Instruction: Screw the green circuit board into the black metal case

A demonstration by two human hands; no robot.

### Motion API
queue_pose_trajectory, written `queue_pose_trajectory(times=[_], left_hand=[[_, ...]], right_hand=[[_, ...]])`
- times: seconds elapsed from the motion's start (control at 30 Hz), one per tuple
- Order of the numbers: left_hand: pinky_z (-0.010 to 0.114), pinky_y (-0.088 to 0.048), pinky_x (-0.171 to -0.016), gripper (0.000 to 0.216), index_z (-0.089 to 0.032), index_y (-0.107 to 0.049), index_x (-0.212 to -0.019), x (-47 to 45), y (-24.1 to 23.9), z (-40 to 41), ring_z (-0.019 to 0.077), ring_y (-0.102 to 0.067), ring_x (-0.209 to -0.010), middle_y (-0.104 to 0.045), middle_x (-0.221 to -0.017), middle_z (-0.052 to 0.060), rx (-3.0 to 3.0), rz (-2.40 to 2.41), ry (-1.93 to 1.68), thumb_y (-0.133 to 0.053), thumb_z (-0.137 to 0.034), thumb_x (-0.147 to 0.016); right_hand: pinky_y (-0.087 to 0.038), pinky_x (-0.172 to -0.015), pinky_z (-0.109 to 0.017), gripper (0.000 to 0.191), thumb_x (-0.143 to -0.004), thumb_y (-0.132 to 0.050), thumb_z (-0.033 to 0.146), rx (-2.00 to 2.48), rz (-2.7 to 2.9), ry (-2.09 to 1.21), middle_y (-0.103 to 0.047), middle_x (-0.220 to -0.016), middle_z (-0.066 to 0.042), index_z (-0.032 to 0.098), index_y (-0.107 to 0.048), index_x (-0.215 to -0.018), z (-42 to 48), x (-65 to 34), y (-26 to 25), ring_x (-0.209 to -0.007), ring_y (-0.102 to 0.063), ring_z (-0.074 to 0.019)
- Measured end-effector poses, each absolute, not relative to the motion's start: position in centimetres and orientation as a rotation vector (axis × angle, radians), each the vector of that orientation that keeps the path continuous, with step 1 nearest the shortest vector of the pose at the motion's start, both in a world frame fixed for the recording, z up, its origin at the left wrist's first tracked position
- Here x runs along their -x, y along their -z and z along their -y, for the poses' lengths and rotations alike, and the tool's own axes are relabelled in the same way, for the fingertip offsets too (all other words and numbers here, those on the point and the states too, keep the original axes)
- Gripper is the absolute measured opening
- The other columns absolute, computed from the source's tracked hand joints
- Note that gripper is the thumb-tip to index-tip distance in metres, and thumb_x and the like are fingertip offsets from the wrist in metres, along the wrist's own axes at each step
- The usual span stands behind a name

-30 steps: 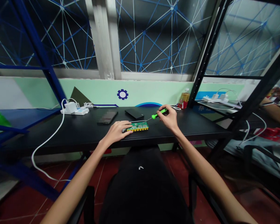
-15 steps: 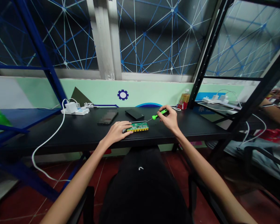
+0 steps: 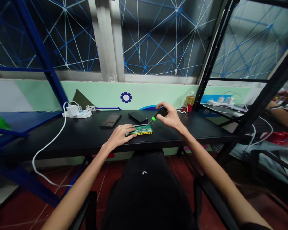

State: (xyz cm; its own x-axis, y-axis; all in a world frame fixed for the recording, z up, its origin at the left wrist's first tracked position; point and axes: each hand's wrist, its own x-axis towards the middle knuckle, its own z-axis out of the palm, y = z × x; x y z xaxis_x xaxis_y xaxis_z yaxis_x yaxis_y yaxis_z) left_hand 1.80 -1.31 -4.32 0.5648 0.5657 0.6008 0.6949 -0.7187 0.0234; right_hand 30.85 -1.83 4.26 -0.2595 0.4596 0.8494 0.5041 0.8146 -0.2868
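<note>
A green circuit board with a yellow front edge (image 3: 144, 129) lies near the front of the black desk (image 3: 81, 135). Its left end is gripped by my left hand (image 3: 121, 134), fingers on top and thumb along the near side. In my right hand (image 3: 169, 115) is a green and black screwdriver (image 3: 154, 118), held at a slant by its handle. The thin shaft points down and left, its tip at the top of the board; whether it touches a screw is too small to tell.
Behind the board lies a flat black case (image 3: 138, 116), with a phone (image 3: 110, 120) to its left. A white power strip (image 3: 77, 112) with a trailing cable stands at the left, a drink bottle (image 3: 189, 102) at the back right. Another person's arm (image 3: 282, 111) shows at far right.
My right hand has shifted slightly left and up, its fingers now wrapped further over the screwdriver handle. The screwdriver stands a little steeper. My left hand and the board stay put.
</note>
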Motion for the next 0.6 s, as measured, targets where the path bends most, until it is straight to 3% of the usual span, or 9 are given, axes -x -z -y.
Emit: queue_pose_trajectory(times=[0.13, 0.23, 0.4, 0.6], left_hand=[[0.046, -0.050, -0.098, 0.032, -0.023, -0.075, -0.112, -1.8, 4.2, 1.5, 0.0279, -0.064, -0.119, -0.071, -0.124, 0.008, 2.584, 1.065, 0.868, -0.059, -0.045, -0.095], [0.045, -0.049, -0.099, 0.031, -0.025, -0.075, -0.111, -1.8, 4.3, 1.4, 0.0272, -0.064, -0.119, -0.072, -0.123, 0.007, 2.575, 1.071, 0.863, -0.059, -0.046, -0.094], [0.044, -0.049, -0.099, 0.033, -0.025, -0.075, -0.111, -1.7, 4.4, 1.3, 0.0280, -0.064, -0.119, -0.073, -0.121, 0.008, 2.574, 1.087, 0.879, -0.060, -0.048, -0.093], [0.044, -0.049, -0.098, 0.034, -0.024, -0.076, -0.111, -1.7, 4.4, 1.3, 0.0281, -0.064, -0.119, -0.073, -0.121, 0.008, 2.572, 1.094, 0.883, -0.060, -0.049, -0.093]], right_hand=[[-0.044, -0.081, -0.035, 0.007, -0.084, -0.056, 0.026, 0.738, 2.066, 0.082, -0.063, -0.093, -0.005, 0.023, -0.058, -0.090, 2.3, -29.5, -6.4, -0.087, -0.059, -0.0203], [-0.042, -0.079, -0.034, 0.010, -0.092, -0.053, 0.031, 0.739, 2.145, 0.081, -0.062, -0.092, -0.005, 0.023, -0.058, -0.095, 2.5, -28.4, -7.6, -0.086, -0.058, -0.0201], [-0.042, -0.078, -0.035, 0.026, -0.082, -0.056, 0.020, 0.777, 2.201, 0.133, -0.062, -0.100, -0.007, 0.022, -0.058, -0.108, 2.5, -26.9, -8.7, -0.086, -0.056, -0.0214], [-0.042, -0.076, -0.035, 0.025, -0.080, -0.058, 0.020, 0.785, 2.184, 0.097, -0.063, -0.093, -0.006, 0.021, -0.057, -0.105, 2.1, -26.6, -8.7, -0.084, -0.057, -0.0212]])
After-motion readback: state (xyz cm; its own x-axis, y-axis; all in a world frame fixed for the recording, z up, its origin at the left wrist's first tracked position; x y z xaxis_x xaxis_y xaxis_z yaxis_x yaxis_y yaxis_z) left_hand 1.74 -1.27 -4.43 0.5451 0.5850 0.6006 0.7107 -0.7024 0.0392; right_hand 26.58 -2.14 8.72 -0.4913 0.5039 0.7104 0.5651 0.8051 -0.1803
